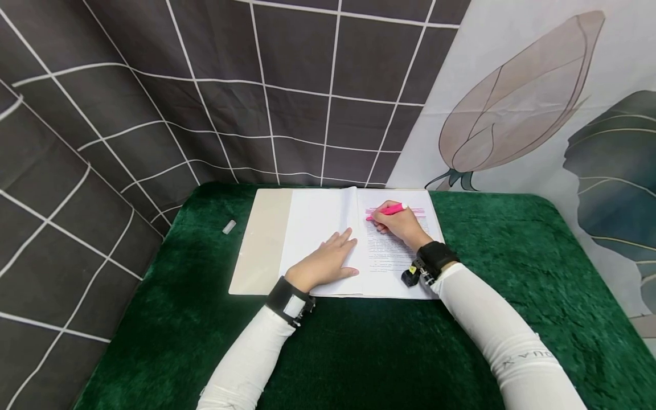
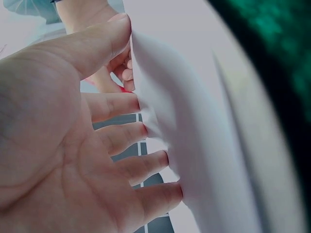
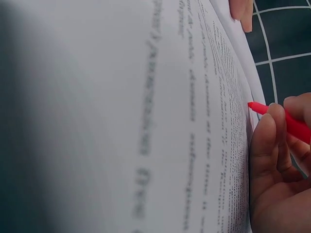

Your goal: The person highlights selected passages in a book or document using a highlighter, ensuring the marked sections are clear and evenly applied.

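**Partner:** What's the biggest thing on your feeds, and how would it handle?

**Me:** The spread booklet (image 1: pixel 260 245), in the middle of the green cloth (image 1: pixel 400 347), toward its far edge. I'd expect it to be light, its pages soft and easily creased, its cover stiffer. I'd lift it by the cover at the left edge and stay off the loose sheets.

**Partner:** How does it look?

**Me:** Cream cover showing at left, a white left page (image 1: pixel 312 230), and a right page (image 1: pixel 384 287) of dark print with pink lines (image 1: pixel 420 213) across the far part.

**Partner:** And the hands?

**Me:** I see the left hand (image 1: pixel 325 262) resting on the left page, fingers straight and apart, gripping nothing. The right hand (image 1: pixel 402 224), over the far part of the right page, pinches a highlighter (image 1: pixel 392 209) between thumb and fingers.

**Partner:** How would that handle?

**Me:** Light, stiff, probably smooth enough to slip. I'd hold it low on the barrel, clear of the tip, which I'd guess is soft. It's bright pink, slanted, tip toward the left, by the pink lines.

**Partner:** Anything smaller?

**Me:** A whitish piece (image 1: pixel 229 227) on the cloth, left of the booklet. I can't tell what it is; likely light, so I'd pinch its long sides.
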Tool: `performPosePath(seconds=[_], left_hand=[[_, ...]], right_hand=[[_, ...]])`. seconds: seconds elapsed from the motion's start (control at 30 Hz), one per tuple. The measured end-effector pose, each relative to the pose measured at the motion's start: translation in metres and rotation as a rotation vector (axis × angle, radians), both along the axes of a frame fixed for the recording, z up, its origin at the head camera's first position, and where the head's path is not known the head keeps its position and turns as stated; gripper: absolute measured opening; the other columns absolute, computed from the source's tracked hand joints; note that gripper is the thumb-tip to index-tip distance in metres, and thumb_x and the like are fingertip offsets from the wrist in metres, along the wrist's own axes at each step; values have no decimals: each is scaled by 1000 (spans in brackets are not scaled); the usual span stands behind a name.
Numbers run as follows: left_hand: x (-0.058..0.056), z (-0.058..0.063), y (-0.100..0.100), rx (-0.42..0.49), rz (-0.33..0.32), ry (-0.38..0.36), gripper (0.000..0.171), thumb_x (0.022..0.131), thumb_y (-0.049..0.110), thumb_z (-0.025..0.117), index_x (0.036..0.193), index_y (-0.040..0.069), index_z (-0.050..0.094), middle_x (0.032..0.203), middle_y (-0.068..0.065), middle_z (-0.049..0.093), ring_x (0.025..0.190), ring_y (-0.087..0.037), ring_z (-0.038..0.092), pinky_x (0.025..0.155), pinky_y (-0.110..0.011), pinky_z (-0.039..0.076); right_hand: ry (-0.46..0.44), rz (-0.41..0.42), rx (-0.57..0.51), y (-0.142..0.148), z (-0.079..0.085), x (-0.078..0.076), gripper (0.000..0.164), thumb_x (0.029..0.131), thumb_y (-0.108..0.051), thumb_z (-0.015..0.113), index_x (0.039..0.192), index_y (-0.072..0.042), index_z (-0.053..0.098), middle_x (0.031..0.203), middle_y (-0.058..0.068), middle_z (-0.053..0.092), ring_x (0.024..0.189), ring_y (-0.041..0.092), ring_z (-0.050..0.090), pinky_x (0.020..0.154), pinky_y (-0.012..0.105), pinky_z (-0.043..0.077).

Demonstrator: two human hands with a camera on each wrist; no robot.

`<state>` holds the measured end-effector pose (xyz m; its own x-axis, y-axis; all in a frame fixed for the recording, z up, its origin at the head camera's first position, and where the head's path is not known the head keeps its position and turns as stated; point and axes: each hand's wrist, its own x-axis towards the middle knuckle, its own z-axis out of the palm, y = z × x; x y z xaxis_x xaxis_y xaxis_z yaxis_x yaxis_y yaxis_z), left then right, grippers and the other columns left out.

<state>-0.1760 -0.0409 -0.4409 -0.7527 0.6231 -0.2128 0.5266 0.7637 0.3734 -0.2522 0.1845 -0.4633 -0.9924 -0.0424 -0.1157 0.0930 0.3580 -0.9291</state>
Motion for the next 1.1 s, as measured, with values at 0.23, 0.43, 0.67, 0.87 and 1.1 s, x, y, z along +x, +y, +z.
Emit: performPosePath(seconds=[0.23, 0.43, 0.67, 0.87, 1.1], left_hand=[[0, 0, -1, 1, 0, 6, 74, 94, 46, 57, 152, 7, 31, 164, -13, 11, 146, -36, 15, 114, -57, 26], [0, 0, -1, -2, 1, 4, 74, 94, 46, 57, 153, 8, 30, 164, -12, 11, 146, -35, 14, 115, -56, 25], [1, 2, -1, 6, 3, -2, 74, 94, 45, 57, 152, 7, 31, 164, -13, 12, 146, -35, 15, 115, -57, 25], [2, 2, -1, 4, 5, 0, 74, 94, 45, 57, 152, 7, 31, 164, -13, 11, 146, -36, 14, 115, -57, 25], [2, 2, 0, 0, 7, 3, 74, 94, 45, 57, 152, 7, 31, 164, -12, 11, 147, -35, 14, 115, -56, 25]], right_hand=[[-5, -7, 33, -1, 2, 0, 25, 87, -24, 72, 96, -2, 65, 72, 4, 67, 57, 8, 61, 53, 16, 54], [-37, -28, 75, -2, 2, -1, 25, 86, -27, 72, 96, -4, 65, 71, 3, 67, 58, 10, 62, 53, 16, 54], [-51, -41, 86, -3, 2, -2, 24, 86, -26, 71, 96, -5, 65, 70, 4, 67, 57, 10, 62, 52, 17, 53], [-56, -47, 100, -2, 3, -1, 24, 86, -26, 71, 96, -5, 65, 71, 5, 68, 57, 11, 63, 52, 16, 54], [-55, -51, 100, -1, 4, -2, 23, 86, -25, 71, 94, -5, 66, 71, 5, 68, 56, 10, 63, 53, 17, 55]])
